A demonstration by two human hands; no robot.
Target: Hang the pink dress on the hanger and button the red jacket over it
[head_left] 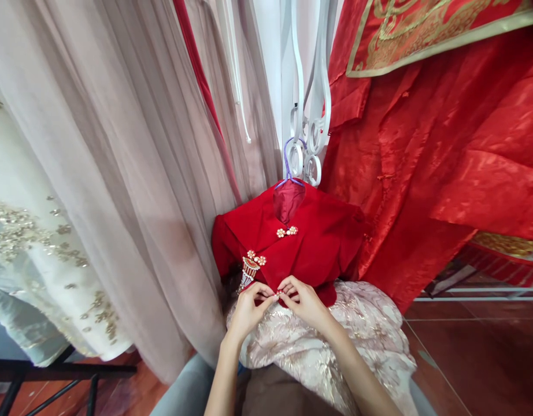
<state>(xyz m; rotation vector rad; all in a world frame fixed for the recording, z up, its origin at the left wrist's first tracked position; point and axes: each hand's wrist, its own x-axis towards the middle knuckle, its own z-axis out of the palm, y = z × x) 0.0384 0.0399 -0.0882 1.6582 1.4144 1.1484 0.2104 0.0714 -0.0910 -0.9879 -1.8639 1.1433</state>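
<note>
A red velvet jacket (310,254) hangs in front of me on a purple hanger (288,167), its lower edge reaching toward my lap. At its front hem my left hand (254,306) and my right hand (303,297) meet, both with fingers pinched on a small jewelled clasp (277,296). The fingertips partly cover that clasp. Higher up sits a fastened flower clasp (287,231) below the neck opening. A tasselled flower brooch (250,266) is on the jacket just above my left hand. Pale brocade cloth (366,323) lies under the hem across my lap.
White scrolled metalwork (312,133) holds the hanger. A sheer pinkish curtain (132,173) falls on the left, beside a white beaded gown (41,242). Red satin garments (422,150) hang on the right, over a low white rail (478,297). Black metal legs (93,370) stand at lower left.
</note>
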